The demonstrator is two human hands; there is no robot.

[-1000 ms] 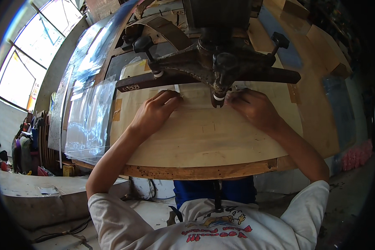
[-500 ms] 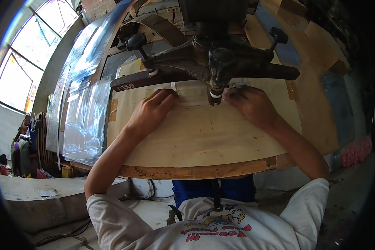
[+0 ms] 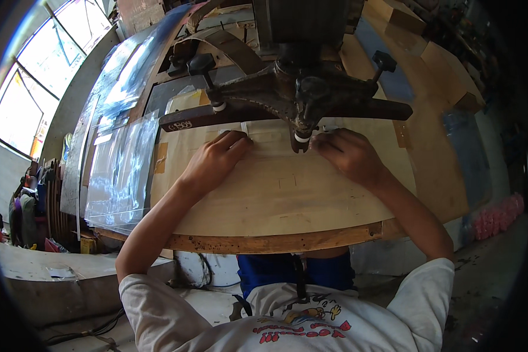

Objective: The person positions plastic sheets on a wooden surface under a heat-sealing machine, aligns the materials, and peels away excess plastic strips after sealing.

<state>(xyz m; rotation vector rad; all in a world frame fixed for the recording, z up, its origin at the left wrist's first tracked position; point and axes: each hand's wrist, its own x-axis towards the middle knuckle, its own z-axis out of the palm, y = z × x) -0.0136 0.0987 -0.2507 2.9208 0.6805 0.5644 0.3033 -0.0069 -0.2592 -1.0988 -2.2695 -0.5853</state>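
Note:
My left hand (image 3: 218, 157) rests on a pale yellowish board (image 3: 287, 202), left of the middle of a dark metal press head (image 3: 302, 97). Its fingers are curled together, and their tips are partly hidden. Just right of the press head's front foot with its white ring (image 3: 301, 139), my right hand (image 3: 351, 156) has its fingers bunched together. A small light-coloured fitting (image 3: 325, 128) shows behind those fingers. Between the hands the board has a faint, slightly glossy patch. Whatever either hand pinches is too small or hidden to name.
A dark crossbar (image 3: 217, 115) with knobbed screws spans above the board. Clear plastic sheets (image 3: 120, 176) lie in a stack at the left. Cardboard boxes (image 3: 452, 73) stand at the far right, and pink plastic packaging (image 3: 497, 217) lies lower down. A wooden edge (image 3: 276, 242) borders the table before me.
The view has shifted slightly, so the press and table sit a little differently in the picture. Both hands stay at nearly the same places on the board, fingers still curled.

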